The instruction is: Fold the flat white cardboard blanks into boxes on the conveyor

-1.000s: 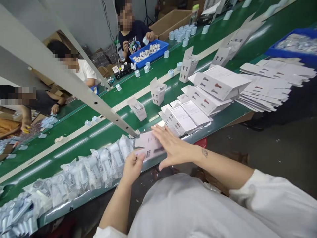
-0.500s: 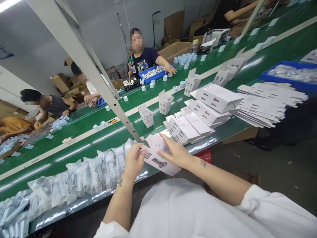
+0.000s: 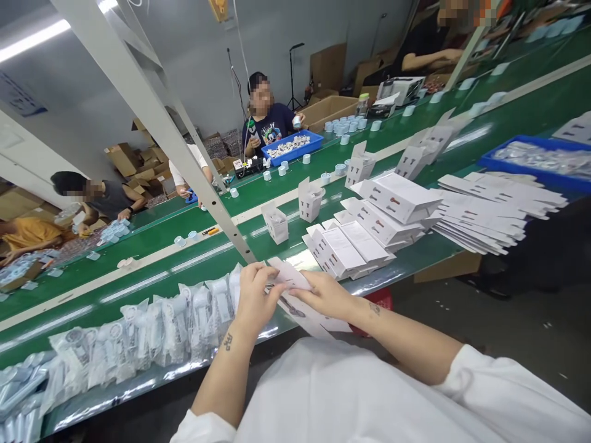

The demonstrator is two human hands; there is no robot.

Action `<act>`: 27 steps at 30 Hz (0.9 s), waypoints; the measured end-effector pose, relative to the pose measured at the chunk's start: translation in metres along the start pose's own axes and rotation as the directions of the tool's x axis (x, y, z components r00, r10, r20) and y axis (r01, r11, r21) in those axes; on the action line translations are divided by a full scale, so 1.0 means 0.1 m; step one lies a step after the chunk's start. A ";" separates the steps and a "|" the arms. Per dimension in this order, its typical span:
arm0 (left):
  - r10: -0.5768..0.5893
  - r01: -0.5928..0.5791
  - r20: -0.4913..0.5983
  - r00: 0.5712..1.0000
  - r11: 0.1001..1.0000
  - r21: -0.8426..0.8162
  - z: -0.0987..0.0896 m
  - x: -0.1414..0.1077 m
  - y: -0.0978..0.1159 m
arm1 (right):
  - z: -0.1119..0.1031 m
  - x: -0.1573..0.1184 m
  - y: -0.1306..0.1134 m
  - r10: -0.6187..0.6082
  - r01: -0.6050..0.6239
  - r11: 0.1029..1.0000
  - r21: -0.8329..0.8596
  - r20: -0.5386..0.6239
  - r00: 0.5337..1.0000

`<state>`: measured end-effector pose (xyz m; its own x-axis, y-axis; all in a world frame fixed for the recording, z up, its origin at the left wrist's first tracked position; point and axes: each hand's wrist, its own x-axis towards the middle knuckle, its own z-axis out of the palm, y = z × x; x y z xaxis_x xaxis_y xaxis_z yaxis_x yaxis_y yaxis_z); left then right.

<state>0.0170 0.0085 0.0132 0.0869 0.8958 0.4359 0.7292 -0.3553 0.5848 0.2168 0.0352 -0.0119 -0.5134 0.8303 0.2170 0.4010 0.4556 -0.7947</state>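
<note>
A white printed carton [image 3: 295, 306] is held between my two hands in front of my body, tilted, with a dark picture on its face. My left hand [image 3: 258, 292] grips its left end with thumb and fingers. On the other side my right hand [image 3: 325, 292] is closed on the upper right part, and its fingers cover some of the print. To the left stands a row of handheld devices in clear bags [image 3: 170, 326]. Folded white boxes [image 3: 344, 246] lie stacked just beyond my right hand.
A metal post [image 3: 203, 184] rises beyond my left hand. Open white boxes [image 3: 276, 223] stand on the green belt [image 3: 221, 255]. Flat cartons [image 3: 484, 212] and a blue tray [image 3: 489, 163] are at the right. Co-workers sit across the belt, one beside a blue tray [image 3: 318, 144].
The carton has turned from a flat face into a more opened, angled shape, and my hands have moved closer together. Across the belt, a co-worker has lifted a small cup.
</note>
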 end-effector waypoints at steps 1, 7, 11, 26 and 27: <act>-0.018 0.019 0.018 1.000 1.000 -0.025 0.00 0.00 0.01 | 0.00 -0.01 0.00 -0.007 0.007 1.000 -0.019 -0.003 1.000; -0.153 0.191 0.224 0.963 0.968 -0.162 -0.16 -0.05 0.13 | -0.12 -0.05 0.07 -0.157 0.144 0.987 0.072 0.242 0.958; -0.032 0.083 0.204 0.978 0.965 -0.248 -0.31 -0.15 0.29 | -0.12 0.09 0.21 -0.351 0.056 0.882 0.468 0.571 0.742; 0.154 -0.385 0.664 0.732 0.897 0.216 -0.64 -0.32 0.38 | 0.32 0.31 0.07 -0.556 -0.209 0.742 0.637 0.759 0.338; 0.191 -0.400 0.613 0.767 0.889 0.223 -0.60 -0.34 0.32 | 0.34 0.35 0.06 -0.571 -0.201 0.732 0.651 0.747 0.342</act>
<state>-0.0036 -0.0494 0.0578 0.6219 0.7827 0.0265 0.7650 -0.6144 0.1929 0.1754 0.0562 -0.0280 -0.9708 -0.2162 0.1045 -0.0976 -0.0421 -0.9943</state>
